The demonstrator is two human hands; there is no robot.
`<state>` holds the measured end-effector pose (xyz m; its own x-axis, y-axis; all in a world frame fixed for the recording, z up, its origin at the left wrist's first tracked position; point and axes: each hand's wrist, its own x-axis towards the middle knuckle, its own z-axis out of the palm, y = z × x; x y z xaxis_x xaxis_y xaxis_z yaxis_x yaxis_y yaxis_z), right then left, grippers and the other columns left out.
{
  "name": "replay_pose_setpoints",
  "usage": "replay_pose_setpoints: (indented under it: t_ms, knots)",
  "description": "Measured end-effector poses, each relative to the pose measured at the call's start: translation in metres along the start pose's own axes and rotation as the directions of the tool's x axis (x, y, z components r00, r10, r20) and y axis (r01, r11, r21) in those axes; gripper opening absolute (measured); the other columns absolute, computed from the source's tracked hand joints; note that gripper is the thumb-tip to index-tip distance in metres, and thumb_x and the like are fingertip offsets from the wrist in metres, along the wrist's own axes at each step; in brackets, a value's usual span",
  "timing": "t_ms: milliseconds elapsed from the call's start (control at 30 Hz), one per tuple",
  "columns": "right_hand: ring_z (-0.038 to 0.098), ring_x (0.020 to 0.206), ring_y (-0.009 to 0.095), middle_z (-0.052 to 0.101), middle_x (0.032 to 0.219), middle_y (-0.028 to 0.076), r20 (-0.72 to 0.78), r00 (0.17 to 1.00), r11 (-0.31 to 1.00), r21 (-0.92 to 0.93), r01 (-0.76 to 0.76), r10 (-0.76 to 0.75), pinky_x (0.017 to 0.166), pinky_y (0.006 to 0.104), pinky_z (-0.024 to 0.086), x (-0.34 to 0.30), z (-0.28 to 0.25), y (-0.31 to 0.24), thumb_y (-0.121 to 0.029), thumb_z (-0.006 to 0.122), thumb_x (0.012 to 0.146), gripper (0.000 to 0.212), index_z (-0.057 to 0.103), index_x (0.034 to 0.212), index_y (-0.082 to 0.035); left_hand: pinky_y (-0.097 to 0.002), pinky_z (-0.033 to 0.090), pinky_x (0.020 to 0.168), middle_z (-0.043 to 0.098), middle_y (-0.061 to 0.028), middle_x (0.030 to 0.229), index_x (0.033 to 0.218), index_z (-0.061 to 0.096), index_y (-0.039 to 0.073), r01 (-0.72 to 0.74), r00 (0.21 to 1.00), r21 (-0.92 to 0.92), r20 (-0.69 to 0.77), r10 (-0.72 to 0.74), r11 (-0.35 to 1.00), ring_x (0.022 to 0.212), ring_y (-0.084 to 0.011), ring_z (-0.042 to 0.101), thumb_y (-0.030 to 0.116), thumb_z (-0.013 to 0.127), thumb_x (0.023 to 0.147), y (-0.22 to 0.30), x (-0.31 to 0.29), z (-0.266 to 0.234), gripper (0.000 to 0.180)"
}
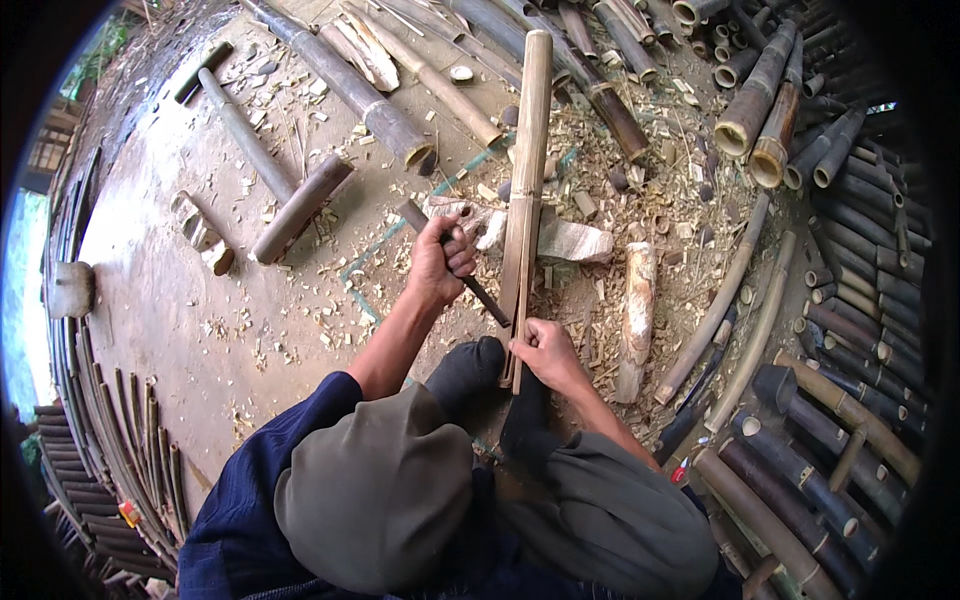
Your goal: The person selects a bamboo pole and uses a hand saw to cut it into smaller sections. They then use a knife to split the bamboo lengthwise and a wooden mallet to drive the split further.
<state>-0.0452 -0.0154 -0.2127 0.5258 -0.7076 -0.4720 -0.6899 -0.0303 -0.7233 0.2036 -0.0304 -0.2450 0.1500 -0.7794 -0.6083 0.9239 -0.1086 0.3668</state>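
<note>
My left hand (442, 262) is closed round a dark, narrow chisel-like tool (487, 300), which slants down to the right. Its lower end reaches the side of a pale split bamboo pole (532, 130). The pole points away from me and rests across a rough wooden block (575, 241). At the near end, a narrow bamboo strip (523, 300) stands slightly apart from the pole along a split. The fingers of my right hand (548, 352) pinch this strip close to its lower end. My dark-covered feet (468, 372) are beside the pole's near end.
Bamboo chips litter the ground. At the left lie a wooden mallet (300, 210) and a carved wood piece (202, 235). A pale log (636, 320) lies right of my hands. Bamboo poles (345, 80) lie ahead, and stacked bamboo (860, 400) lines the right side.
</note>
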Motion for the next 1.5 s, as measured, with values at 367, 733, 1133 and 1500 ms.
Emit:
replay_pose_setpoints:
  t_ms: [367, 733, 1133, 1500]
  knots:
    - [0.056, 0.062, 0.012, 0.058, 0.064, 0.004, 0.19, 0.976, 0.929, 0.33, -0.165, 0.106, 0.059, 0.0334, 0.047, -0.007, -0.002, 0.01, -0.026, 0.081, 0.086, 0.031, 0.065, 0.078, 0.0, -0.0499, 0.057, 0.081, 0.073, -0.0241, 0.087, 0.101, 0.071, 0.0, 0.11, 0.963, 0.993, -0.096, 0.251, -0.041, 0.083, -0.0377, 0.074, 0.025, 0.07, 0.082, 0.017, -0.023, -0.049, 0.032]
    - [0.074, 0.067, 0.027, 0.073, 0.072, 0.014, 0.269, 0.943, 0.981, -0.046, -0.191, 0.196, 0.065, 0.0433, 0.056, -0.006, 0.005, -0.03, -0.026, 0.081, 0.085, 0.028, 0.073, 0.088, 0.001, -0.0381, 0.056, 0.073, 0.073, -0.0122, 0.089, 0.101, 0.069, -0.001, -0.43, 0.902, 0.898, 0.421, 0.098, 0.091, 0.083, -0.0188, 0.069, 0.026, 0.076, 0.096, -0.034, -0.057, -0.011, 0.028]
    - [0.057, 0.054, 0.005, 0.067, 0.074, 0.001, 0.676, 0.734, 0.706, 0.549, -0.447, -0.061, 0.043, 0.0201, 0.039, -0.042, 0.018, 0.008, -0.03, 0.085, 0.09, 0.03, 0.068, 0.093, -0.005, -0.0356, 0.053, 0.066, 0.075, -0.0119, 0.08, 0.093, 0.073, -0.003, -0.078, 0.983, 0.966, 0.115, -0.143, 0.245, 0.07, -0.0186, 0.069, 0.025, 0.076, 0.094, -0.05, -0.071, 0.004, 0.028]
    - [0.053, 0.055, 0.003, 0.064, 0.07, -0.004, 0.673, 0.698, 0.709, 0.615, -0.346, -0.243, 0.047, 0.0208, 0.036, -0.053, 0.007, -0.006, -0.031, 0.08, 0.094, 0.024, 0.068, 0.087, -0.012, -0.0272, 0.048, 0.07, 0.07, -0.0037, 0.085, 0.091, 0.065, 0.003, -0.018, 0.942, 0.62, 0.274, -0.195, 0.784, 0.078, -0.0097, 0.063, 0.015, 0.072, 0.099, -0.057, -0.088, 0.001, 0.016]
